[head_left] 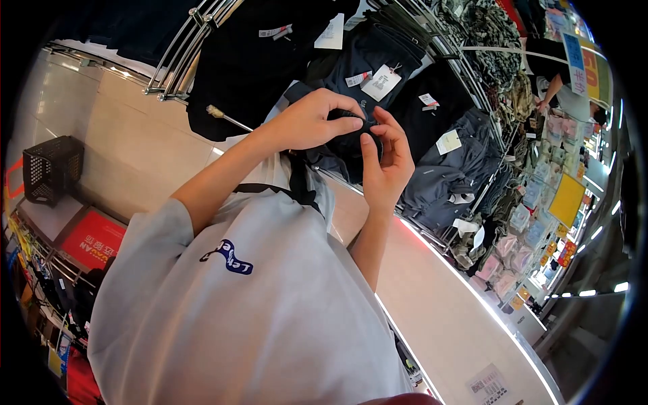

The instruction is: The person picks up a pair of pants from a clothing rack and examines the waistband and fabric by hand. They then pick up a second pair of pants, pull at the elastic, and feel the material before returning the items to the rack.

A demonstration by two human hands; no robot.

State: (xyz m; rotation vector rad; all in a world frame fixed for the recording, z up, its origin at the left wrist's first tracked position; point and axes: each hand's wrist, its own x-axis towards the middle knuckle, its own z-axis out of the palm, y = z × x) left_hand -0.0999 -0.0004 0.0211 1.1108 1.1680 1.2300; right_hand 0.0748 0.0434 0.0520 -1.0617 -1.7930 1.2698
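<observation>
My left hand (314,121) is closed, its thumb and fingers pinching the edge of a black garment (347,145); its exact kind is hidden by my hands. Close by on the right, my right hand (388,155) curls round the same black fabric, with its thumb and forefinger near my left fingertips. Just beyond them lie folded dark trousers (388,50) with a white paper tag (381,82) and a smaller red-and-white label (358,79). Dark grey folded clothes (449,169) sit right of my right hand.
A chrome rack (182,61) curves along the far side, its rod end (216,111) sticking out near my left forearm. A black basket (54,169) stands at the left. Camouflage clothes (486,40) hang at the upper right, near another person's arm (550,91).
</observation>
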